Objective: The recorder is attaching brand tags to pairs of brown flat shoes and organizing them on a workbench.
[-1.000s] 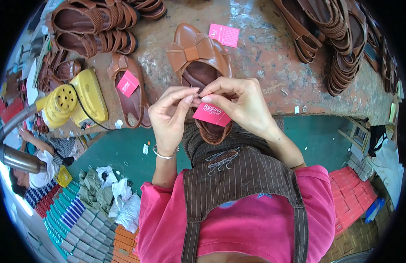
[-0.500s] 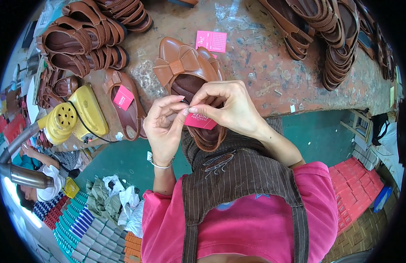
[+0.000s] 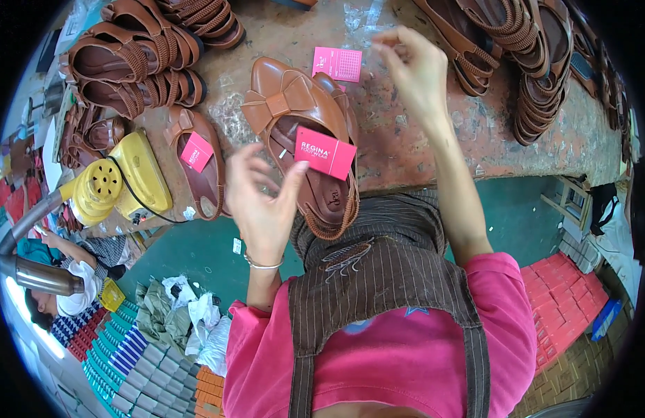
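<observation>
A brown leather sling-back shoe with a bow [image 3: 277, 80] lies at the table's front edge, toe pointing away from me. A pink tag [image 3: 328, 155] lies across its opening. My left hand [image 3: 259, 198] is beside the shoe with fingers apart, the thumb tip at the tag's lower left corner. Part of a second brown shoe [image 3: 344, 104] shows behind the first. To the right, my right hand [image 3: 420, 70] is over the table, fingers loosely bent and apart, nothing visible in them. Near it lies a pink card with a grid [image 3: 336, 64].
Another bow shoe [image 3: 193, 164] with a pink tag lies left, beside a yellow lamp-like device [image 3: 137, 174]. Brown sandals are piled at the far left [image 3: 131, 59] and far right [image 3: 538, 70]. Stacked boxes [image 3: 563, 299] stand on the floor; another person [image 3: 78, 272] is at left.
Both hands were together at the tag; the right has let go and moved away to the far right. My left fingers have spread, and the tag now lies flat on the shoe.
</observation>
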A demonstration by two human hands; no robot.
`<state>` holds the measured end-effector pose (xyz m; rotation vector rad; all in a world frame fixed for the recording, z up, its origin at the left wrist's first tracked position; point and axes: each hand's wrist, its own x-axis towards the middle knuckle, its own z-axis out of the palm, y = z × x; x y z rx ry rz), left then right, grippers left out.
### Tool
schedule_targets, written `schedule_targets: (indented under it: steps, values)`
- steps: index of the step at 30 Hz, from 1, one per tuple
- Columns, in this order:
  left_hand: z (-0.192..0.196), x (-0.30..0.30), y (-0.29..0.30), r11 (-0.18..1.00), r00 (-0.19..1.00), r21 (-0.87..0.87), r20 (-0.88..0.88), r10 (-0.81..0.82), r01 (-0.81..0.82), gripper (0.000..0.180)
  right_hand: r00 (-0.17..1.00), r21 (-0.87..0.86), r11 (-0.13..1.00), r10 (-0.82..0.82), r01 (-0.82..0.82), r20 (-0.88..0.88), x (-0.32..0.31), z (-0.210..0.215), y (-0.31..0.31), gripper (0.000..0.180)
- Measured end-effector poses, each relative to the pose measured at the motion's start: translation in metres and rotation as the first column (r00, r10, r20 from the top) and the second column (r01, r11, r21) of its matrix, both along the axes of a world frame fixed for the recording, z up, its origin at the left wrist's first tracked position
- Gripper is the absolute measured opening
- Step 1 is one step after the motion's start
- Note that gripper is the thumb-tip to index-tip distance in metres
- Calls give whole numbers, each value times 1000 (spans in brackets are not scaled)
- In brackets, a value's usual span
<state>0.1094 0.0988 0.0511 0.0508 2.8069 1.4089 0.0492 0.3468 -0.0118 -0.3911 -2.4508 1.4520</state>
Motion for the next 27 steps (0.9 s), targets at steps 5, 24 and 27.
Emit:
schedule_targets:
  steps: [5, 24, 27]
  values:
    - [-11, 0, -8, 972, 963, -139, 219, -155, 188, 24, 997, 505, 861, 78, -68, 1, -35, -51, 17, 11]
    - [-50, -78, -208, 974, 910, -224, 395, 127, -39, 42, 988, -427, 892, 108, -145, -110, 39, 58, 36, 21]
    - [-25, -69, -169, 794, 996, -608, 49, 70, -26, 41, 953, 145, 986, 125, -87, -278, 66, 76, 23, 14]
